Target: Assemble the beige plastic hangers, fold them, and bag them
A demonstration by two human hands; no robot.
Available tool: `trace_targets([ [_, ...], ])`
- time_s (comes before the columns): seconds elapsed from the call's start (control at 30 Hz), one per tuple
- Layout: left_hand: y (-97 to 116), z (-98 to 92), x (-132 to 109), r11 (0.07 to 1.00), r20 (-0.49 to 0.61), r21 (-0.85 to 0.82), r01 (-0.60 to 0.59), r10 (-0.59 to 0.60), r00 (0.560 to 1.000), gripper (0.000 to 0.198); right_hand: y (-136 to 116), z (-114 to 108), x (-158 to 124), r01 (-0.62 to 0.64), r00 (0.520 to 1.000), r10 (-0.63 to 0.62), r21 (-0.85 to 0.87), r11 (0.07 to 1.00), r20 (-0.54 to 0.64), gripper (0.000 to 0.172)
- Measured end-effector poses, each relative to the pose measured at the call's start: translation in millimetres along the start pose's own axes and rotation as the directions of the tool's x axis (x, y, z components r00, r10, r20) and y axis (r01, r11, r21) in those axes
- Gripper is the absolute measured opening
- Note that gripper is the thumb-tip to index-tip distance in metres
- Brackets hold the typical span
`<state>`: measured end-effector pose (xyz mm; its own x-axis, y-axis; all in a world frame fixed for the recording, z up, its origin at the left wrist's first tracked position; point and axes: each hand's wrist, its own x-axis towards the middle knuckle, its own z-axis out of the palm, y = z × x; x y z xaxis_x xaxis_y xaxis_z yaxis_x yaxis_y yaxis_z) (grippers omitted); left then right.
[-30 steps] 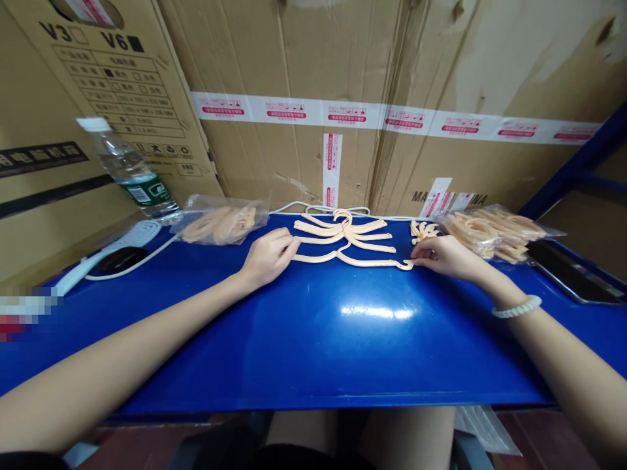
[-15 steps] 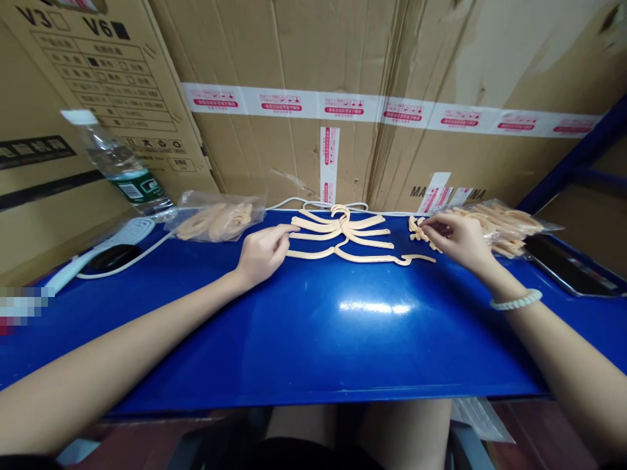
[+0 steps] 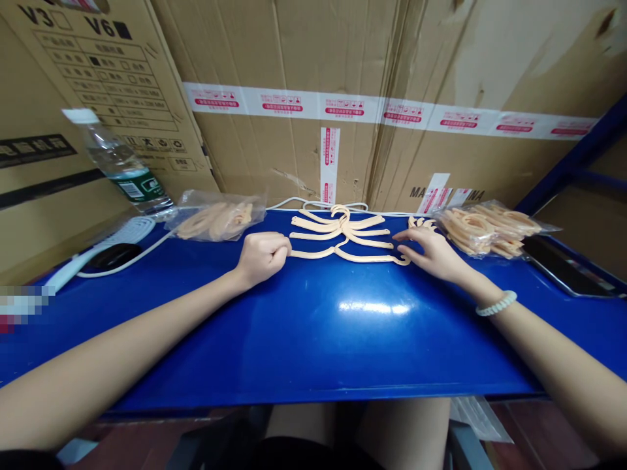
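Observation:
Several cream plastic strips lie fanned out on the blue table, joined near a hooked middle. My left hand is curled into a fist at the left end of the nearest strip, its fingers touching that tip. My right hand lies with fingers spread on the right end of the same strip, beside a small heap of loose cream pieces. A pale bead bracelet circles my right wrist.
A clear bag of cream pieces sits at the right, another bag at the left. A water bottle, a white cable and a black object stand far left. A dark tray lies far right. Cardboard boxes wall the back.
My right hand went back to the small heap of pieces, then came forward and left onto the strip's right end. My left hand curled its fingers at the left tip.

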<state>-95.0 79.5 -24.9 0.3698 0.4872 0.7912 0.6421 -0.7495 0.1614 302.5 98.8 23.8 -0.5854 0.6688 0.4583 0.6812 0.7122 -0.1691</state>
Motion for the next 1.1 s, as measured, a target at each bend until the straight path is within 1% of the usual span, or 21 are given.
trace_targets([
  [0.1,-0.6,0.9,0.5,0.999,-0.004,-0.026,-0.032,0.032,0.999,0.03,0.2,0.8,0.1,0.026,0.999,-0.026,0.012,1.0,0.027,0.029],
  [0.27,1.3,2.8,2.1,0.999,-0.01,-0.029,-0.021,0.021,1.0,0.026,0.2,6.2,-1.4,0.096,0.984,-0.112,0.116,0.989,0.14,0.035],
  [0.33,3.5,2.5,3.4,0.999,-0.016,-0.024,-0.03,0.029,0.999,0.023,1.2,10.4,-2.0,0.098,0.977,-0.12,0.131,0.987,0.174,0.037],
  [0.4,5.8,2.2,4.9,0.998,-0.029,-0.028,-0.055,0.054,0.998,0.021,2.7,14.2,-2.3,0.101,0.976,-0.124,0.132,0.986,0.181,0.037],
  [0.57,6.1,3.1,7.1,0.994,-0.071,-0.037,-0.108,0.105,0.992,0.022,3.0,14.8,-1.0,0.071,0.989,-0.083,0.106,0.992,0.119,0.034],
  [0.67,3.1,3.2,6.1,0.993,-0.09,-0.036,-0.11,0.106,0.99,0.024,0.0,9.8,0.2,0.049,0.998,-0.052,0.1,0.994,0.036,0.032],
  [0.8,2.9,1.5,5.1,0.995,-0.082,-0.033,-0.091,0.088,0.993,0.03,-2.4,4.9,0.6,0.028,0.998,-0.021,0.108,0.994,-0.058,0.029],
  [0.93,6.9,1.6,7.0,1.0,-0.078,-0.026,-0.016,0.013,0.997,0.029,-3.9,3.4,-0.1,-0.036,0.992,0.053,0.144,0.989,-0.118,0.028],
  [1.0,8.4,2.1,8.2,1.0,-0.087,-0.015,-0.02,0.019,0.996,0.026,-5.1,2.8,-0.4,-0.068,0.987,0.092,0.181,0.981,-0.128,0.024],
  [1.1,9.0,1.5,8.7,0.998,-0.113,-0.008,-0.061,0.059,0.992,0.024,-7.0,2.0,-0.5,-0.133,0.975,0.177,0.288,0.948,-0.131,0.017],
])
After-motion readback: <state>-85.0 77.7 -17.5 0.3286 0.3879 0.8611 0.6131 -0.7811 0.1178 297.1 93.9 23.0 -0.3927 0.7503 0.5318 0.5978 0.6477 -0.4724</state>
